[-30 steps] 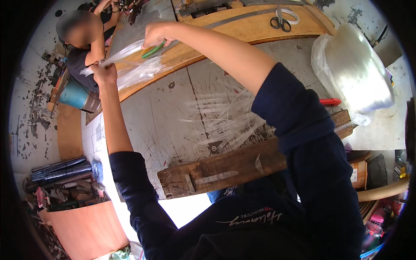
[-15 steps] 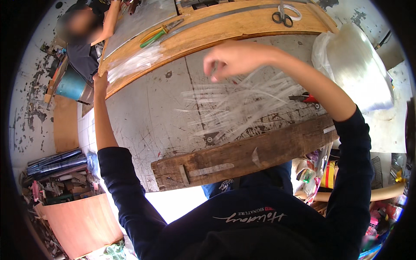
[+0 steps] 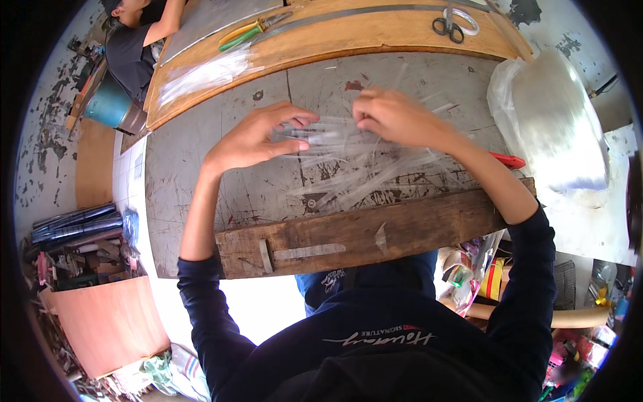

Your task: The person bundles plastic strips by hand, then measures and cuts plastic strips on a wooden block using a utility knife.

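Observation:
Loose clear plastic strips (image 3: 348, 175) lie tangled on the scratched grey tabletop (image 3: 187, 167). My left hand (image 3: 261, 137) is at their left end, thumb and fingers apart, with some strips near its fingertips. To the right, above the strips, my right hand (image 3: 395, 117) has its fingers curled together. Motion blur hides what it pinches, if anything. A tool with a red handle (image 3: 507, 160) lies partly behind my right forearm. Another pile of clear strips (image 3: 207, 79) rests on the wooden board at the far left.
A worn wooden plank (image 3: 321, 244) runs along the near table edge. On the raised wooden board (image 3: 375, 33) lie green-and-yellow-handled snips (image 3: 242, 36), scissors (image 3: 447, 30) and a white ring (image 3: 469, 25). A large clear plastic roll (image 3: 556, 120) stands right. A co-worker (image 3: 130, 50) is far left.
My left hand has left the board's left edge and come right to the loose strips. My right hand has shifted slightly right, its fingers curled. The view has shifted a little.

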A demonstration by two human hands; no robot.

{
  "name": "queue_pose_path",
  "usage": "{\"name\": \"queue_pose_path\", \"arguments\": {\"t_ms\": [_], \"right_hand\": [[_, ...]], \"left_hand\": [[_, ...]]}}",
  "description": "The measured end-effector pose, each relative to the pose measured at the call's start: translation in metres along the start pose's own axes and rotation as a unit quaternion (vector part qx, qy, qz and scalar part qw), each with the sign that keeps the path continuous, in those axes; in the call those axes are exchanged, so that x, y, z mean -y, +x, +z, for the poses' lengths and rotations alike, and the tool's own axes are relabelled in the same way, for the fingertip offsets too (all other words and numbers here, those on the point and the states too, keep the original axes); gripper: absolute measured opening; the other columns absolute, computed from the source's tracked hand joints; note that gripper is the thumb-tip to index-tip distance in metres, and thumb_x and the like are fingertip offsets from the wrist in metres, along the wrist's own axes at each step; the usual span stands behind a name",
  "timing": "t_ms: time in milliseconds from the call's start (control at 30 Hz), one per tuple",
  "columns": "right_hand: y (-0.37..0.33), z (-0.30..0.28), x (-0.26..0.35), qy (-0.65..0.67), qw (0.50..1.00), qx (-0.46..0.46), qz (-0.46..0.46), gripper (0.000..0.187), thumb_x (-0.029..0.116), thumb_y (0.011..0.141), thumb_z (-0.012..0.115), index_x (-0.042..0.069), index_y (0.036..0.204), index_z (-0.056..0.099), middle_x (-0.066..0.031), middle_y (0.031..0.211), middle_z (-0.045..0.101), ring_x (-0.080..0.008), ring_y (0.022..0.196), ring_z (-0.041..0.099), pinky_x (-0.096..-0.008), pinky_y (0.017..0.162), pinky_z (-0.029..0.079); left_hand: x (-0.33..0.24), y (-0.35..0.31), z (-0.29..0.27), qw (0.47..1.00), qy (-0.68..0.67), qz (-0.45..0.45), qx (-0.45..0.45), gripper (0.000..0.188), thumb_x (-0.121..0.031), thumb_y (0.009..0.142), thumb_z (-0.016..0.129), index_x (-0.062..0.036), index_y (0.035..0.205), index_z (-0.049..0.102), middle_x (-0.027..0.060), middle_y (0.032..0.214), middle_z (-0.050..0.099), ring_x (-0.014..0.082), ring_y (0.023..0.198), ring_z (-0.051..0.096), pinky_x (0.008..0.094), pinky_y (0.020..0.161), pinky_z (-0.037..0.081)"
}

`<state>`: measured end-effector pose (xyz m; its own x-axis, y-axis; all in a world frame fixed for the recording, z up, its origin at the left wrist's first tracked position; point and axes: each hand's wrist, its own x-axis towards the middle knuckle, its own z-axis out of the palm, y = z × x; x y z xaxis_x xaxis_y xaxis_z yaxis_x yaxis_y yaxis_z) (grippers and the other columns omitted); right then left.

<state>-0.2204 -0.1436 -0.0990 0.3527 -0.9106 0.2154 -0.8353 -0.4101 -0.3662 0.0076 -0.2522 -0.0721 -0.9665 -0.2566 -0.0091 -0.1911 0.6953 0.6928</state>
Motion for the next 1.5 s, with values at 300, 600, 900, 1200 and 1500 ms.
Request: {"name": "queue_pose_path", "arguments": {"t_ms": [300,600,900,1200,1500], "right_hand": [[0.009,-0.008,0.001,0.249,0.961,-0.043,0.110,0.011,0.013,0.085,0.053,0.002,0.084,0.052,-0.0031,0.073,0.055,-0.0097,0.068,0.055,-0.0251,0.056,0.045],[0.013,-0.006,0.017,0.346,0.927,-0.044,0.138,0.015,0.014,0.086,0.051,-0.001,0.087,0.050,-0.0030,0.071,0.053,-0.0086,0.064,0.052,-0.0234,0.053,0.044],[0.014,-0.006,0.016,0.388,0.907,-0.056,0.153,0.014,0.013,0.086,0.051,-0.001,0.087,0.050,-0.0037,0.073,0.054,-0.0086,0.066,0.054,-0.0216,0.053,0.045],[0.016,-0.002,0.035,0.450,0.880,-0.070,0.138,0.012,0.013,0.086,0.052,0.002,0.090,0.054,-0.0033,0.078,0.056,-0.0090,0.070,0.055,-0.0225,0.056,0.048],[0.018,0.014,0.036,0.378,0.913,-0.119,0.093,0.015,0.017,0.079,0.060,0.003,0.083,0.059,-0.0054,0.070,0.062,-0.0114,0.061,0.058,-0.0240,0.055,0.046]], "left_hand": [[0.015,0.010,0.019,0.983,-0.125,-0.022,-0.132,0.031,-0.016,0.078,0.063,-0.0042,0.105,0.058,0.0041,0.082,0.061,0.0110,0.073,0.056,0.0258,0.067,0.045],[0.007,0.012,0.021,0.966,-0.247,0.000,-0.072,0.037,-0.013,0.079,0.062,-0.0014,0.112,0.053,0.0023,0.079,0.057,0.0086,0.074,0.054,0.0229,0.068,0.046],[0.002,0.014,0.025,0.906,-0.384,0.036,-0.177,0.043,-0.019,0.079,0.059,0.0001,0.117,0.049,0.0006,0.081,0.051,0.0098,0.081,0.048,0.0231,0.078,0.039],[-0.001,0.012,0.029,0.979,-0.173,-0.019,-0.111,0.052,-0.042,0.092,0.029,-0.0022,0.123,0.043,0.0016,0.083,0.046,0.0116,0.074,0.040,0.0220,0.070,0.035],[-0.005,0.019,0.032,0.932,-0.333,-0.006,-0.146,0.053,-0.038,0.091,0.034,-0.0035,0.130,0.031,0.0158,0.124,0.042,0.0267,0.113,0.042,0.0340,0.093,0.038]]}}
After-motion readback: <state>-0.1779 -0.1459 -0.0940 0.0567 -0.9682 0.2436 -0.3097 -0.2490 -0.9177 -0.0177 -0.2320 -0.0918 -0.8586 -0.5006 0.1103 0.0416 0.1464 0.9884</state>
